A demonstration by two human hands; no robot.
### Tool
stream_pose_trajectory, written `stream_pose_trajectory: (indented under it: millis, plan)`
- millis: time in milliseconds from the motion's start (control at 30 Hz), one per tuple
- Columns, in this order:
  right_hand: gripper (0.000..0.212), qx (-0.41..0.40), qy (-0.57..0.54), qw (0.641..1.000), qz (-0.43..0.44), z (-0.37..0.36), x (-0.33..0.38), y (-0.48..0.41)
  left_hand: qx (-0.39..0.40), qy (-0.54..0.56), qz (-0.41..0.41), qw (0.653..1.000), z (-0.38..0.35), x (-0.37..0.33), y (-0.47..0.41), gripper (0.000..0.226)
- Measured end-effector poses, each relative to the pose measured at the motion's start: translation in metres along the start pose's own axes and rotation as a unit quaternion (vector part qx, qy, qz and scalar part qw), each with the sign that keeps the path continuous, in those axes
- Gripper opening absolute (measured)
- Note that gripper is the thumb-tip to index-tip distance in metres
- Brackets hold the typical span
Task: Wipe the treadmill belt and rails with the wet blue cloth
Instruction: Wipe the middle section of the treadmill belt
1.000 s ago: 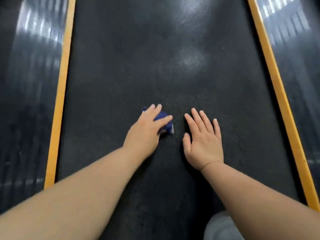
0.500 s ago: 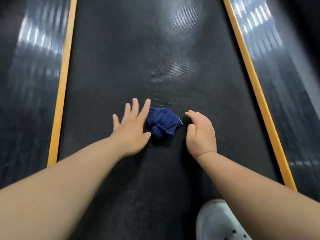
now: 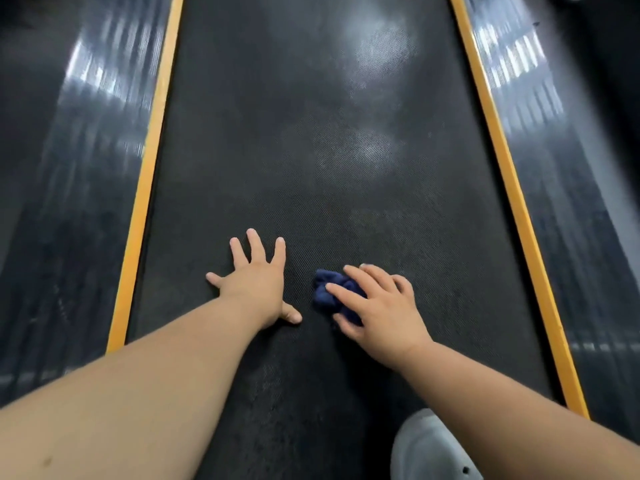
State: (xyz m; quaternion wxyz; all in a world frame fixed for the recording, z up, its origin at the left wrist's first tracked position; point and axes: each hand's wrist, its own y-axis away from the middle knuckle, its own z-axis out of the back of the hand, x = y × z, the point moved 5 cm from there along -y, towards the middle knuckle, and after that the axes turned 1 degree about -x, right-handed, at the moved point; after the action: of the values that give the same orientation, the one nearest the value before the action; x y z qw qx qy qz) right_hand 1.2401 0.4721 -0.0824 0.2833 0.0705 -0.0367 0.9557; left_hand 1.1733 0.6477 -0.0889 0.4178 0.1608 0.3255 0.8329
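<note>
Leftmost, glossy dark left rail, yellow edge strip, dimpled black belt running 12 to 6 o'clock, left hand splayed wide, flat on it, crumpled blue cloth at its 3 o'clock, lying roughly 11 to 5, right hand curled round it, pale shoe at 5 o'clock.

Head-worn view, facing forward and down, close over treadmill belt

The black, textured treadmill belt runs between two yellow strips, with glossy dark rails outside them. On it lie a bunched blue cloth held by the right hand, the left hand flat with fingers spread, and a white shoe.
</note>
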Motion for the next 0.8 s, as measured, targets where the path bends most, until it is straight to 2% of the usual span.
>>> stream_pose_trajectory:
  millis: [100,233,367,433,533,633,667,733,800]
  plan:
    - [0.051,0.045,0.080,0.995,-0.026,0.012,0.006,0.003,0.012,0.014,0.003,1.000,0.004,-0.003,0.000,0.136]
    - [0.037,0.100,0.048,0.994,0.025,0.016,0.013,-0.005,0.008,0.017,0.010,1.000,0.002,-0.001,0.003,0.136]
    - [0.035,0.056,0.023,0.998,-0.007,0.014,-0.040,-0.078,-0.004,0.006,0.007,1.000,-0.001,0.001,-0.002,0.136]
    - [0.036,0.062,0.043,0.997,0.000,0.015,-0.055,-0.109,-0.002,0.010,0.012,1.000,-0.002,0.002,-0.001,0.136]
    - [0.035,0.097,0.040,0.991,0.080,0.022,-0.055,-0.108,0.006,0.009,0.028,1.000,0.005,-0.001,0.000,0.136]
    - [0.034,0.177,0.036,0.965,0.192,0.026,-0.057,-0.054,0.011,0.011,0.068,0.998,0.007,-0.016,0.011,0.130]
    - [0.035,0.186,0.035,0.963,0.193,0.027,-0.062,-0.040,0.007,0.009,0.064,0.998,0.009,-0.026,0.015,0.124]
    - [0.035,0.167,-0.001,0.976,0.138,0.030,-0.070,-0.027,0.024,0.021,0.025,0.999,0.008,-0.050,0.024,0.118]
    - [0.034,0.150,-0.019,0.983,0.103,0.026,-0.075,-0.034,0.027,0.052,-0.001,0.998,0.008,-0.073,0.029,0.123]
